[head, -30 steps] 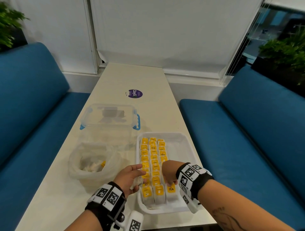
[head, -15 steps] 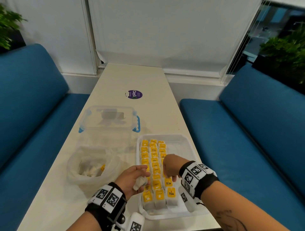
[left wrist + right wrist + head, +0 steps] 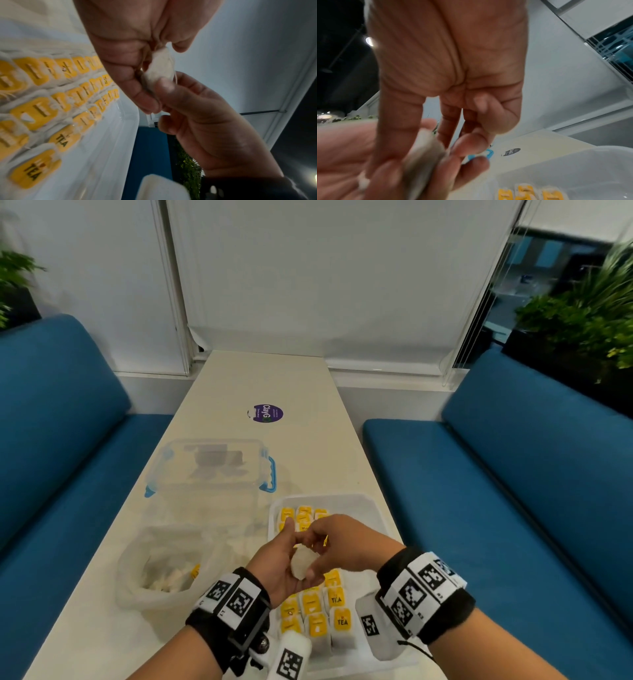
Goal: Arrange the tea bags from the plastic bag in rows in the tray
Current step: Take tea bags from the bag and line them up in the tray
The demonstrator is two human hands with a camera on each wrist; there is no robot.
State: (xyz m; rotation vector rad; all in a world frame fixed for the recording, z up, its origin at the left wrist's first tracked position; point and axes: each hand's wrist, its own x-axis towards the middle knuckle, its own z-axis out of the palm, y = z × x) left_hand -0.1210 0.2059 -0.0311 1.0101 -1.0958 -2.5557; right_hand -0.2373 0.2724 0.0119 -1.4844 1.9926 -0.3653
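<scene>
Above the white tray (image 3: 376,503), both hands meet around one white tea bag (image 3: 301,566). My left hand (image 3: 287,551) cradles the tea bag in curled fingers. From the other side, my right hand (image 3: 321,553) pinches the same bag with thumb and fingers. The left wrist view shows the tea bag (image 3: 161,66) squeezed between the left fingers and the right thumb (image 3: 167,84). Three rows of yellow-tagged tea bags (image 3: 317,607) fill the left part of the tray. More tea bags lie in the clear plastic bag (image 3: 161,573) to the left of the tray.
A clear lidded box with blue latches (image 3: 212,467) stands behind the plastic bag. A purple sticker (image 3: 268,413) lies farther up the narrow table. Blue benches run along both sides. The tray's right part (image 3: 359,515) holds no tea bags.
My right hand left the tray's rows and came over to the tea bag in my left hand. Both hands rose and now hold the bag together above the tray.
</scene>
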